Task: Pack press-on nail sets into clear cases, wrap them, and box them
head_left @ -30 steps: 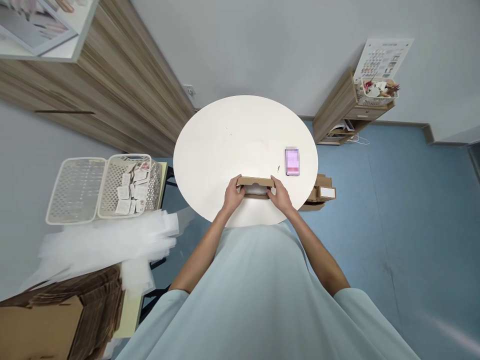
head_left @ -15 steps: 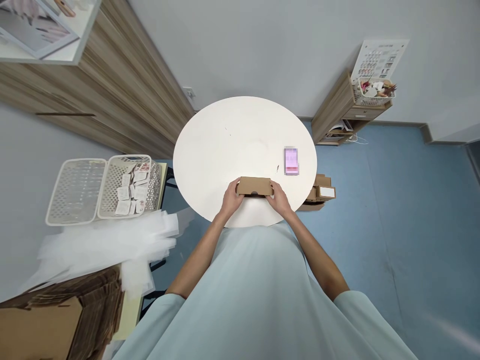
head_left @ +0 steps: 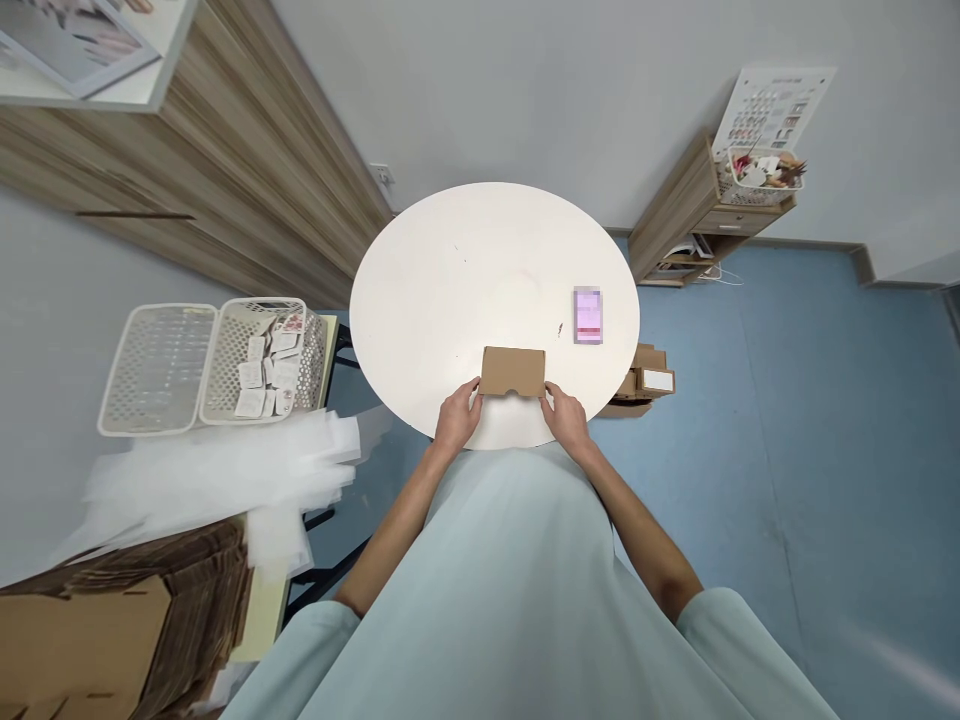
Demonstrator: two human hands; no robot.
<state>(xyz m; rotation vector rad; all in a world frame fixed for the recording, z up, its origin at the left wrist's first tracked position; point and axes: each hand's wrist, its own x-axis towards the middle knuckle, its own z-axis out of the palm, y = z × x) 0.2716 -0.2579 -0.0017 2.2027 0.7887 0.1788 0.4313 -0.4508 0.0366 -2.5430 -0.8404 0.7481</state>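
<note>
A small brown cardboard box (head_left: pixel 513 371) lies near the front edge of the white oval table (head_left: pixel 480 250), its lid face up with a half-round notch on the near side. My left hand (head_left: pixel 458 417) grips the box at its near left corner with thumb and fingertips. At the near right corner, my right hand (head_left: pixel 566 418) holds it in the same way. The inside of the box is hidden. To the right on the table lies a phone (head_left: pixel 588 316) with a blurred pink screen.
At left, a white lidded basket (head_left: pixel 212 380) holds several small packets, beside white foam sheets (head_left: pixel 217 475) and stacked flat cardboard (head_left: pixel 82 640). Cardboard boxes (head_left: pixel 651 380) sit right of the table, below a wooden cabinet (head_left: pixel 675 215). A tall wooden cupboard (head_left: pixel 247 150) stands back left.
The box front has tipped down, so its top face now shows flatter and fuller. Both hands have slid from the box sides toward its near corners.
</note>
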